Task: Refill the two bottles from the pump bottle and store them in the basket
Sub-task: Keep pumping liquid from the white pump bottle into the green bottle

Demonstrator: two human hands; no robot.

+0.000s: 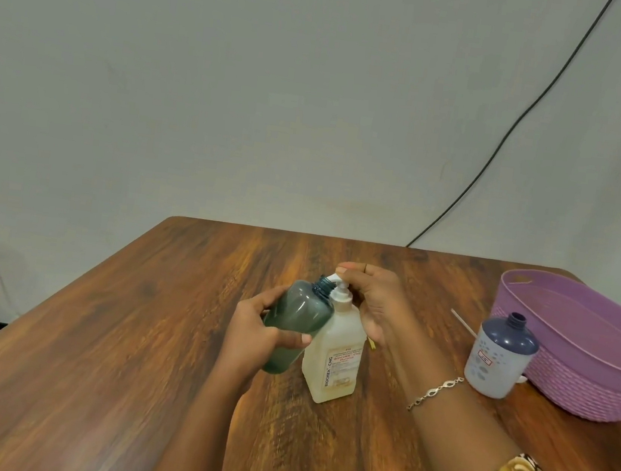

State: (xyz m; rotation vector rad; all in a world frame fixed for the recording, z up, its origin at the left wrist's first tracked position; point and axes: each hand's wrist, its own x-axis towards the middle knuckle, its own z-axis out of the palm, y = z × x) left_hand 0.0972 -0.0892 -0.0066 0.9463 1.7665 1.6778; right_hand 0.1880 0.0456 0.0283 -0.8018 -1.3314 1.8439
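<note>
Two hands busy at centre of table (113,328). L hand (258,330) wraps green bottle (298,320), thumb across front; bottle tilted, uncapped neck up against pump spout. R hand (375,302) bent over pump head, fingers curled on it. Pump bottle (337,356) upright, touching green bottle. 2nd bottle (501,356), blue top, no cap, upright nr right edge, just beside purple basket (575,389) at far right corner. R wrist: bracelet (436,392).
</note>
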